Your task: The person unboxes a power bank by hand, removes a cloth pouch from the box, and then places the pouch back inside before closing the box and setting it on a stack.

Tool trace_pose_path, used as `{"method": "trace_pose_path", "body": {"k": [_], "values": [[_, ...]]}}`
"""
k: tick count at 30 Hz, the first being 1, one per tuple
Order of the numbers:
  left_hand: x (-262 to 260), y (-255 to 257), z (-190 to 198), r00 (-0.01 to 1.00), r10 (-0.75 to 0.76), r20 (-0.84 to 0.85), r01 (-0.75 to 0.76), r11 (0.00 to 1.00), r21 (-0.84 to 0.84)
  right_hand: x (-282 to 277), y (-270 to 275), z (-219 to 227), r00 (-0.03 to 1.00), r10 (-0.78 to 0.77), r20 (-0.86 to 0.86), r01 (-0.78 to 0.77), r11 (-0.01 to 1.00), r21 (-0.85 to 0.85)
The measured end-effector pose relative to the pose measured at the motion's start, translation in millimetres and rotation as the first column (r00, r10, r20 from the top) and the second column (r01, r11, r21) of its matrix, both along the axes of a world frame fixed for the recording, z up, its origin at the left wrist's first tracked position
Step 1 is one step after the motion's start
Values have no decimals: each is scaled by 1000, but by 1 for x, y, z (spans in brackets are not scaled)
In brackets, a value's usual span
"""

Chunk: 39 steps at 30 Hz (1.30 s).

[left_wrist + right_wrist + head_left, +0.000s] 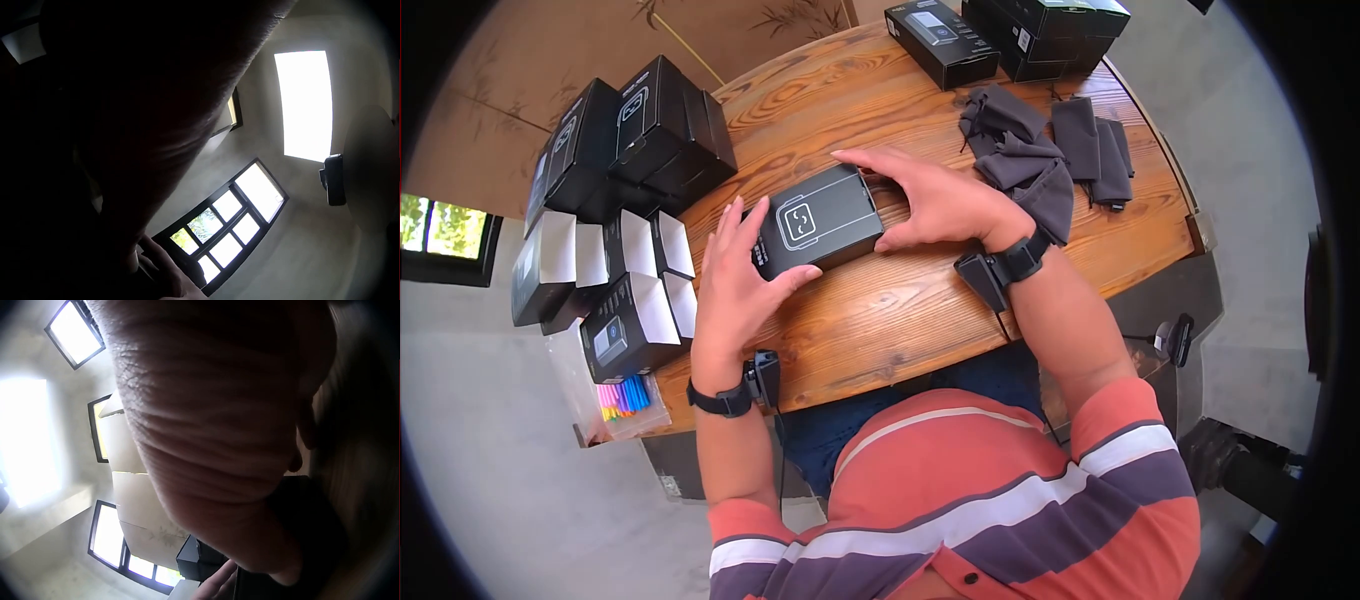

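Observation:
A black printed box (pixel 815 222) with a white line drawing on its face lies on the wooden table (pixel 900 325) in front of the person. The left hand (pixel 740 270) holds its left end, thumb along the near edge and fingers at the far left side. Around the right end, the right hand (pixel 945 200) is spread, with the thumb at the near corner and the forefinger stretched past the far edge. A gap shows between that palm and the box end. In the right wrist view, the right thumb (pixel 284 572) overlaps the dark box. The left wrist view is mostly dark.
Open black boxes (pixel 635 325) with white flaps stand at the left, below stacked closed boxes (pixel 655 120). A plastic bag of coloured sticks (pixel 625 395) lies at the near left corner. Grey cloth pouches (pixel 1030 165) lie at the right, and more boxes (pixel 1045 40) behind them.

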<state>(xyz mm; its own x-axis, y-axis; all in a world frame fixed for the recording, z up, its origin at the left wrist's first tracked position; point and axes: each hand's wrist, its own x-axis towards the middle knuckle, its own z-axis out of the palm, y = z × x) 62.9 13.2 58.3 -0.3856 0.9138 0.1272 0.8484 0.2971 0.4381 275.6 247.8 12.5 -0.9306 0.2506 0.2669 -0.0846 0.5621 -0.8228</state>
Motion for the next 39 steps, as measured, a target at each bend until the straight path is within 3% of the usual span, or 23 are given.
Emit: {"method": "trace_pose_path", "body": {"k": [1, 2, 4, 7, 11, 13, 15, 17, 19, 20, 22, 27, 32, 34, 37, 39], "values": [[0, 4, 3, 992, -50, -115, 46, 998, -37, 1, -1, 2, 1000, 6, -7, -6, 1000, -2], [-1, 8, 2, 992, -51, -117, 47, 998, -43, 1, -2, 4, 1000, 5, -9, -5, 1000, -7], [-6, 17, -3, 971, -207, -119, 204, 978, -37, 2, -5, 5, 1000, 12, 4, -12, 1000, -13], [-13, 24, -9, 966, -259, 20, 258, 965, 56, 4, -4, 6, 1000, 27, 6, -26, 990, -142], [-17, 20, -21, 967, -256, -3, 254, 959, 124, 3, -3, 4, 999, 41, -18, -44, 977, -209], [-22, 16, -28, 872, -219, 437, 49, 929, 368, 4, -5, 6, 999, 6, 47, 1, 988, -151], [-24, 13, -30, 812, -318, 490, -4, 835, 550, 6, -5, 9, 999, 24, 49, -14, 984, -180], [-32, 15, -36, 813, -352, 464, -74, 728, 682, 7, -2, 11, 998, 47, 48, -36, 978, -204], [-34, 17, -45, 749, -405, 525, -199, 618, 761, 7, 1, 12, 994, 60, 86, -59, 998, -14], [-37, 17, -48, 707, -437, 556, -257, 574, 777, 7, 0, 14, 993, 77, 89, -76, 997, -13], [-35, 15, -53, 750, -404, 523, -245, 566, 787, 7, -7, 17, 990, -1, 142, 2, 1000, -9], [-20, 16, -58, 836, -323, 444, -222, 541, 811, -6, -23, 11, 996, -79, -30, 83, 973, 216], [-29, 8, -60, 772, -364, 521, -265, 561, 784, -13, -32, 17, 996, -6, -84, 23, 981, 195], [-32, 8, -60, 755, -361, 547, -297, 555, 777, -12, -29, 18, 996, 47, -79, -23, 959, 282], [-35, 8, -64, 733, -349, 584, -357, 534, 766, -7, -28, 28, 996, 82, -40, -73, 979, 189], [-37, 7, -67, 764, -417, 493, -230, 537, 811, -7, -28, 29, 994, 105, -30, -99, 981, 169]]}}
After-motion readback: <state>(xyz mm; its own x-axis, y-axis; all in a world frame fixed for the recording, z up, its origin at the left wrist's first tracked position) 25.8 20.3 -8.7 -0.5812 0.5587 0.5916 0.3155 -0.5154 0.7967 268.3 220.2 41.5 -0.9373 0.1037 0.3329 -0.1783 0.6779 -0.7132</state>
